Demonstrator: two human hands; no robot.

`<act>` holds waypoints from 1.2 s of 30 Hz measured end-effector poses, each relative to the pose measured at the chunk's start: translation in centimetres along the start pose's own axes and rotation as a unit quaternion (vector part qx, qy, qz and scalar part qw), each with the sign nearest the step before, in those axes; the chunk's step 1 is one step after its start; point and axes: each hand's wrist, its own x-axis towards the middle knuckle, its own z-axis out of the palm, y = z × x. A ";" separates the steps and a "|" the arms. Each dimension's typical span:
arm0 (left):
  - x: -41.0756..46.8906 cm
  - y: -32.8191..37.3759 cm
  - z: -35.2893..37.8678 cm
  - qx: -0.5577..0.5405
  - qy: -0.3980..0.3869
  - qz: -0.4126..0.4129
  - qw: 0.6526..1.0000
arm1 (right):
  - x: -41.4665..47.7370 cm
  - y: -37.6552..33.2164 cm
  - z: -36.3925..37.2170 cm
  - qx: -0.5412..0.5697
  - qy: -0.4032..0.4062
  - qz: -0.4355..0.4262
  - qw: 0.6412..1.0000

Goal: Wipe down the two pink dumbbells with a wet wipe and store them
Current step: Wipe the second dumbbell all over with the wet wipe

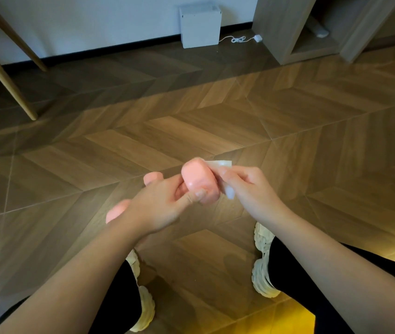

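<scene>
**Dumbbell end under the wipe**

Pink rounded shapes (pixel 117 210) are peeking out past the left hand, above the brown herringbone wooden floor (pixel 191 116). Whether they are the second dumbbell or the far end of the held one, I cannot tell. The left hand (pixel 160 203) is curling round the handle of a smooth pink rubbery dumbbell (pixel 200 180), with the thumb pressing on its rounded head, and is holding it in the air over the floor. Against the right side of that head a crumpled white wet wipe (pixel 219 163) is lying, and the right hand (pixel 247 186) is pinching it between thumb and fingers.

To do this well, the left hand should probably be gripping firmly and turning the dumbbell in small steps. Meanwhile the right should be dragging the wipe round the head's face and rim, then along the handle that the fingers are covering. A wetted coating is likely getting slippery, so a tight hold matters.
</scene>
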 end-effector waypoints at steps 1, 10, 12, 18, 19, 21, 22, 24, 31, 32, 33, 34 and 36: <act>0.1 -0.3 0.0 0.066 -0.010 0.018 0.998 | 0.2 -0.1 -0.1 0.015 -0.034 0.045 0.998; 0.1 -0.8 0.8 0.201 -0.035 0.052 0.977 | 0.6 0.5 0.8 0.158 -0.122 0.252 0.947; -0.1 -0.6 0.8 0.170 -0.021 0.028 0.985 | 0.3 0.5 1.3 0.201 -0.082 0.300 0.929; -1.3 -0.3 1.0 0.063 0.180 0.087 0.978 | 0.6 0.0 1.1 0.254 0.002 0.313 0.915; -1.5 -0.3 1.2 0.047 0.199 0.056 0.977 | 0.8 -0.3 0.9 0.259 0.010 0.298 0.919; -1.3 -0.1 1.4 -0.004 0.207 -0.026 0.978 | 1.0 -1.1 0.6 0.278 0.018 0.267 0.923; -0.9 0.2 1.2 -0.055 0.195 -0.075 0.976 | 1.1 -1.5 0.5 0.293 0.018 0.253 0.922; 0.0 1.0 0.4 -0.239 0.157 -0.154 0.946 | 1.1 -2.0 0.5 0.317 0.015 0.234 0.919; 1.7 3.4 -1.6 -0.824 0.243 -0.163 0.485 | -0.4 -3.2 2.9 0.224 -0.037 0.109 0.968; 1.9 3.4 -1.9 -0.836 0.245 -0.164 0.463 | -0.6 -3.3 3.2 0.191 -0.020 0.055 0.980; 1.9 3.4 -2.1 -0.838 0.244 -0.166 0.460 | -0.7 -3.4 3.3 0.143 0.000 -0.012 0.990; 2.0 3.5 -2.3 -0.835 0.242 -0.168 0.465 | -0.9 -3.4 3.4 0.078 0.019 -0.087 0.993; 2.1 3.5 -2.6 -0.824 0.245 -0.168 0.482 | -1.1 -3.2 3.4 -0.064 0.041 -0.235 0.969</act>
